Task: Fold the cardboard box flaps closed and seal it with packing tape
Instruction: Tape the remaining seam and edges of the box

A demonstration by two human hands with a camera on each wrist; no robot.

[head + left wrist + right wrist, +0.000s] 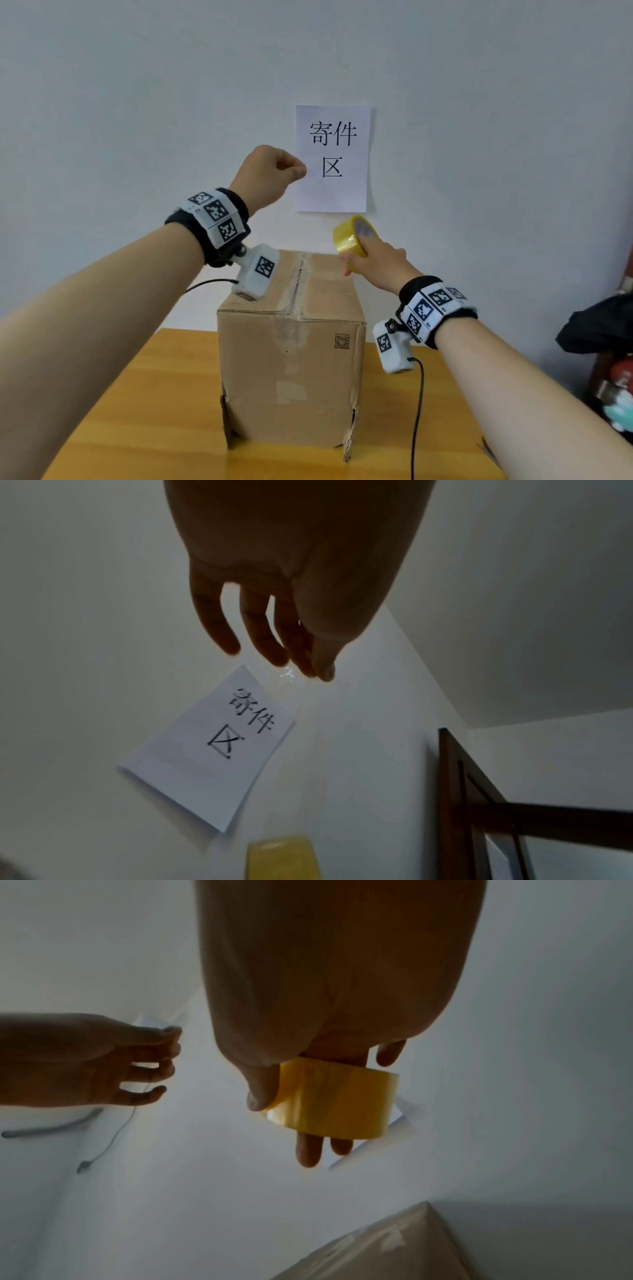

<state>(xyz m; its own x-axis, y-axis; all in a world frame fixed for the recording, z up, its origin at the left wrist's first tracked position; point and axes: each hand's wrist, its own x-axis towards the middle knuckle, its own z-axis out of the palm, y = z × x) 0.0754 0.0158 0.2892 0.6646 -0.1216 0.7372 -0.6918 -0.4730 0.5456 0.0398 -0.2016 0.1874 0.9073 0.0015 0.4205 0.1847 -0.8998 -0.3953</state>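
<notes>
The cardboard box [291,359] stands on the wooden table [137,411] with its top flaps folded down and clear tape along the centre seam. My right hand [356,260] grips a yellow packing tape roll [354,236] just above the box's far right corner; in the right wrist view the fingers pass through the roll [335,1104]. My left hand [298,169] is raised higher and to the left, thumb and forefinger pinched together. A faint glint of clear tape [286,674] shows at those fingertips [322,672], running down toward the roll [281,859].
A white paper sign [332,157] hangs on the wall behind the box. A dark bag [599,325] and clutter sit at the right edge. A wrist-camera cable [416,411] hangs beside the box. A dark wooden frame [479,804] stands to the right.
</notes>
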